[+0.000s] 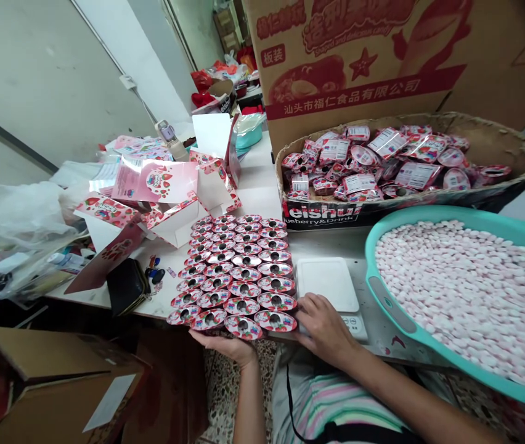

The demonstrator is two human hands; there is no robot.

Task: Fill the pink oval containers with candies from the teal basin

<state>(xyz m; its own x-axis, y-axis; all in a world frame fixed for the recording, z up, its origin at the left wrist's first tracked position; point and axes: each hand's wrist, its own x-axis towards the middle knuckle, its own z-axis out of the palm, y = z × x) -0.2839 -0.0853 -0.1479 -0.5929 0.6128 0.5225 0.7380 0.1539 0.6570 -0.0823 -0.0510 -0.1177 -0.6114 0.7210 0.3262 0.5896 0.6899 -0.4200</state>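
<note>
The cups (239,271) overhang the near edge of the table (327,243). The left hand (225,346), open and palm up, props the near row; the right hand (321,327), fingers loosely curled, touches their near right corner. If that palm dips, near rows could slide off, I'd say.

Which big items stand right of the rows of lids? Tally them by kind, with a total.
Teal basin of pink and white candies: 1
Woven basket of packets: 1
White scale: 1
Printed carton: 1
Total: 4
</note>
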